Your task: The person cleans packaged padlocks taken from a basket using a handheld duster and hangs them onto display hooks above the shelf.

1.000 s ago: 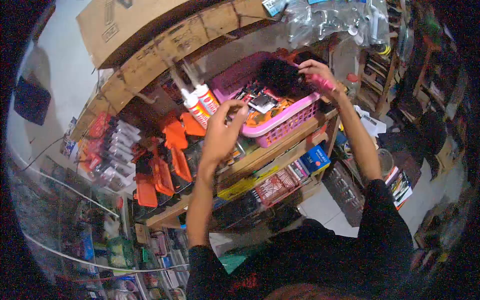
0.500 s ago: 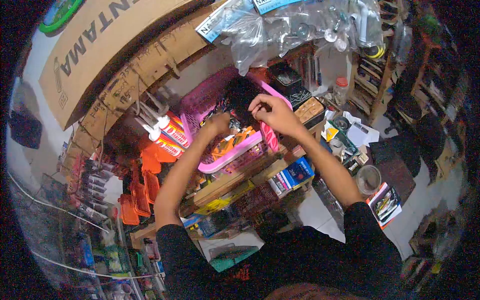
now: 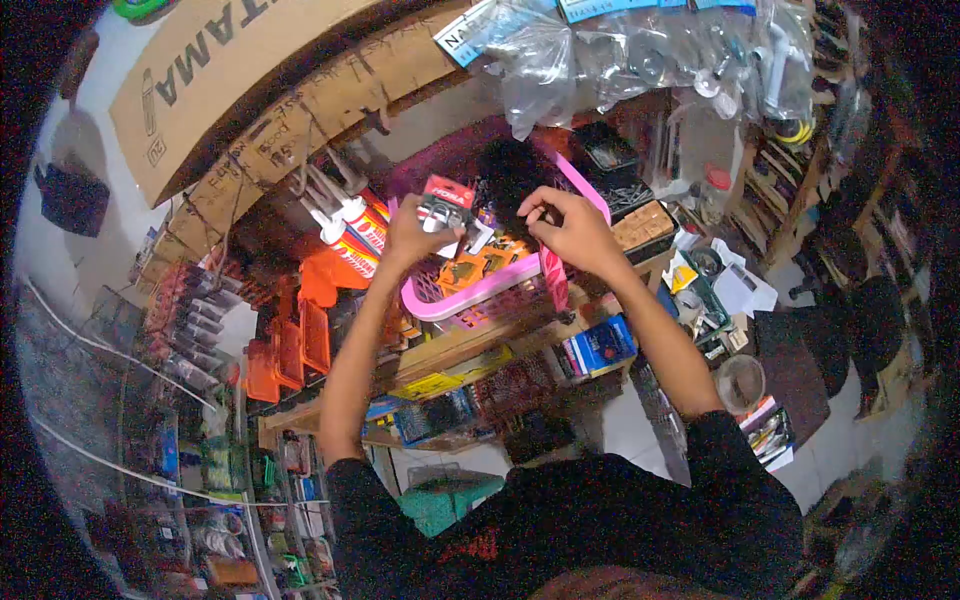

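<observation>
My left hand [image 3: 408, 240] is closed on a small blister pack [image 3: 447, 208] with a red header card and metal pieces under clear plastic. The pack is raised over the left part of a pink plastic basket [image 3: 470, 309]. Inside the basket lie orange packets [image 3: 485, 262] and darker items, partly hidden. Above the basket's right side, my right hand [image 3: 577, 232] has its fingers curled in; what they hold, if anything, is hidden. A pink-red strip [image 3: 554, 282] hangs over the rim just below this hand; whether the fingers touch it I cannot tell.
White-capped sealant tubes [image 3: 355, 240] and orange bins [image 3: 300, 340] stand left of the basket. Behind are a large cardboard box [image 3: 220, 70] and hanging plastic bags [image 3: 540, 75]. To the right sit a tray of screws [image 3: 628, 195] and a brown block [image 3: 642, 226]. A blue box [image 3: 605, 345] is below.
My left hand has come up from inside the basket with the blister pack, now in plain view. The right hand stays over the basket's right side, fingers still curled. The whole view has shifted slightly.
</observation>
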`<state>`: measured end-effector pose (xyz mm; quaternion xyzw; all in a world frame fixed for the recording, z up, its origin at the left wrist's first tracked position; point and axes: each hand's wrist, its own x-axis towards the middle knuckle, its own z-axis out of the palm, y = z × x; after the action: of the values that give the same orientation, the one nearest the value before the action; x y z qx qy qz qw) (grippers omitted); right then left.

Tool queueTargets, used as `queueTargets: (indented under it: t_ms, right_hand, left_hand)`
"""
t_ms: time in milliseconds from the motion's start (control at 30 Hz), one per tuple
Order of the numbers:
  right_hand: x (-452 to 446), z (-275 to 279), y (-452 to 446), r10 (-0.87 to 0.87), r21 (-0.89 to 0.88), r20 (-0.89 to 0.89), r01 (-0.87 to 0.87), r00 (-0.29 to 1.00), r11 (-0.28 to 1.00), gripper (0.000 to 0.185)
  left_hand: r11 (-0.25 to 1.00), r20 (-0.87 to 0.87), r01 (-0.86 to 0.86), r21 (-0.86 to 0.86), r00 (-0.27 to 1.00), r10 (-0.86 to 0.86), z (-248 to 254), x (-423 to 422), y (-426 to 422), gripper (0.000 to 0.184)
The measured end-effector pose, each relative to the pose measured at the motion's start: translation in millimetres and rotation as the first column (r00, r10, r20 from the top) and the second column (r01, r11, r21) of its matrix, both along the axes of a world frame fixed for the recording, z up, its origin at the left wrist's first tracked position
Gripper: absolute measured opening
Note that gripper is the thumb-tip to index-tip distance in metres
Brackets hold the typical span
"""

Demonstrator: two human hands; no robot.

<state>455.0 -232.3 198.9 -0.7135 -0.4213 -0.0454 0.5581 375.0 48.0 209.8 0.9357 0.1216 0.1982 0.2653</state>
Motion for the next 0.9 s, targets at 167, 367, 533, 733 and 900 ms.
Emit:
queueTargets:
  t_ms: [167,367,533,733,900]
  right_hand:
    - [0.1,1.1,1.2,0.045,0.026,-0.042,-0.044,0.998,0.999,0.020]
    - [14.7,-8.8,1.1,0.113,0.273,-0.064,-0.092,0.992,0.958,0.023]
    - [-30.1,-12.5,-32.4,0.281,0.495,-0.276,-0.114,0.919,0.861,0.045]
    - [-100.8,-78.8,-40.7,0.191,0.408,-0.380,-0.021,0.905,0.913,0.064]
    - [-131.0,-161.1,-40.6,0.232,0.345,-0.744,0.062,0.627,0.937,0.056]
  left_hand:
    - [0.440,0.268,0.209,-0.873,0.960,0.077,25.1,-67.6,-9.1,0.032]
    - [-0.064,0.475,0.515,-0.855,0.827,0.301,-9.7,-178.1,-53.2,0.026]
    - [-0.280,0.307,0.513,-0.811,0.782,0.543,-93.3,-261.5,-105.2,0.026]
    - [-0.136,0.178,0.317,-0.939,0.783,0.596,-145.1,-292.7,-166.2,0.039]
    - [-0.126,0.317,0.470,-0.873,0.746,0.586,-164.5,-293.3,-156.9,0.052]
